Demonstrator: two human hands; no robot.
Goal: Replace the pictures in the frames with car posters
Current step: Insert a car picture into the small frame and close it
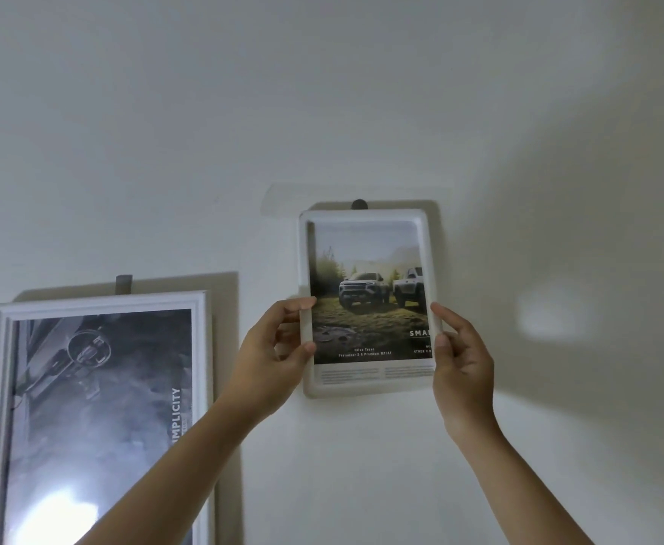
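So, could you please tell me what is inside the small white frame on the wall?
The small white frame holds a car poster showing two trucks. Fingers of both hands overlap its side edges. Anything behind the poster is covered.

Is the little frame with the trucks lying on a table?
No, the small white frame hangs on the wall while both hands grip its sides.

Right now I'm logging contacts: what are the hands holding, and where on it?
Both hold the small white frame with the truck poster: left hand pinches its left edge, right hand its right edge, both low on the sides.
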